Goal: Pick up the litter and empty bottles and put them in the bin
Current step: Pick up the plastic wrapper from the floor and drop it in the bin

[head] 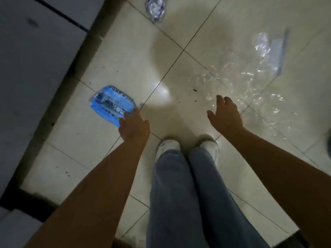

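A blue printed plastic packet [110, 102] lies on the tiled floor to the left. My left hand [134, 125] reaches down to it, fingertips touching its near edge; whether the fingers have closed on it cannot be told. My right hand [224, 116] hangs open, fingers spread, just short of a large clear crumpled plastic sheet [254, 86] spread over the floor to the right. A crumpled silvery wrapper [156, 8] lies at the top of the view. No bin or bottle is in view.
Grey cabinet fronts [35, 68] with a dark plinth run along the left side. My legs in jeans and white shoes [188, 145] stand between the two arms. Small dark crumbs dot the tiles. A dark object [329, 142] shows at the right edge.
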Demonstrator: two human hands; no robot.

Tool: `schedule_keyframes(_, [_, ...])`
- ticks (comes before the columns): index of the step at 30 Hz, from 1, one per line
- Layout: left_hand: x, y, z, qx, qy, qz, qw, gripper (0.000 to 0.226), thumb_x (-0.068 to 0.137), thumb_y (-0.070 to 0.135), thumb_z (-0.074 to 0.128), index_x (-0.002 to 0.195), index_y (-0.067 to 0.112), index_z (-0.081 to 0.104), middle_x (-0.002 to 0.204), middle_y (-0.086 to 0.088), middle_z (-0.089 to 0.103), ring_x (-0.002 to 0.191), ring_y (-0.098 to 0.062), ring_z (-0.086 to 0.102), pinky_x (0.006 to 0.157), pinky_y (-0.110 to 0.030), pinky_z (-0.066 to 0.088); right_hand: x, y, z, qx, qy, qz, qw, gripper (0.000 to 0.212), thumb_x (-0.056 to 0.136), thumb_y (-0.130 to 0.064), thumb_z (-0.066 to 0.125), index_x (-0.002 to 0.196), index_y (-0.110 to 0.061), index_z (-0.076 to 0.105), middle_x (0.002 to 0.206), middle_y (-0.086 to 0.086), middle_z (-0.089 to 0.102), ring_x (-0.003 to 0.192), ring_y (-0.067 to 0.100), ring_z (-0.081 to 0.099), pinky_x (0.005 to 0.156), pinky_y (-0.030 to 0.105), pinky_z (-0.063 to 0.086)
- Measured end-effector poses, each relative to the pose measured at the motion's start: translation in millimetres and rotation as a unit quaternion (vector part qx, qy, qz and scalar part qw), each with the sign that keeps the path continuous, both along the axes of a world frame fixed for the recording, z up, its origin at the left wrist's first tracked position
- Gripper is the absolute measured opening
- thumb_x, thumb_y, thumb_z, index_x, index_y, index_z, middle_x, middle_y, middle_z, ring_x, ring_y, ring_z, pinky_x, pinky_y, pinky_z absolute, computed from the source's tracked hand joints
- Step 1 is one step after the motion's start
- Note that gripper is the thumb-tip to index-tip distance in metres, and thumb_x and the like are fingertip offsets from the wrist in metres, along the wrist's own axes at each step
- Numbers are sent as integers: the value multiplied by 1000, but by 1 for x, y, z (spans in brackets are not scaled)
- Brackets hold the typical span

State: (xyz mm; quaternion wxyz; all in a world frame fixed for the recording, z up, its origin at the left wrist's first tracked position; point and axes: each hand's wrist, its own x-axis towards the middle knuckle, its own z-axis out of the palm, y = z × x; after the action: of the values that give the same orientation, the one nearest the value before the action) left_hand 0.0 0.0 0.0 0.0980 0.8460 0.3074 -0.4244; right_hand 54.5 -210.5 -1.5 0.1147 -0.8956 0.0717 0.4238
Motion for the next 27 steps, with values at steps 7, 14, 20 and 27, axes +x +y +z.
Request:
schedule_keyframes(7, [-11,33,-80,37,-7,33,999,47,98,15,45,143,16,29,138,-27,41,122,-43,45,96,-51,43,9,-3,-88,-29,-68,-51,996,50,91,-14,51,137,-13,34,143,19,35,127,41,38,101,48,41])
schedule_keyframes(14, [-9,34,-82,-28,-58,-16,998,30,97,3,40,125,2,52,120,-26,59,112,-39,55,89,-46,44,10,-9,-93,8,-112,-38,993,36,91,-1,41,126,-3,52,125,26,53,113,40,52,95,42,44])
schedule_keyframes(20, [19,-14,-55,-117,-125,-124,977,29,95,1,45,120,1,59,118,-24,62,110,-37,58,91,-43,46,7,-12,-92,12,-109,-84,990,30,91,-2,41,109,3,64,115,24,61,106,38,56,90,39,46])
schedule_keyframes(27, [58,-86,69,-166,-200,-230,938,36,87,-6,46,119,2,59,99,-28,70,92,-44,67,78,-46,53,-4,-53,34,61,-188,-137,971,28,89,1,45,108,3,65,120,22,62,108,38,57,88,38,46])
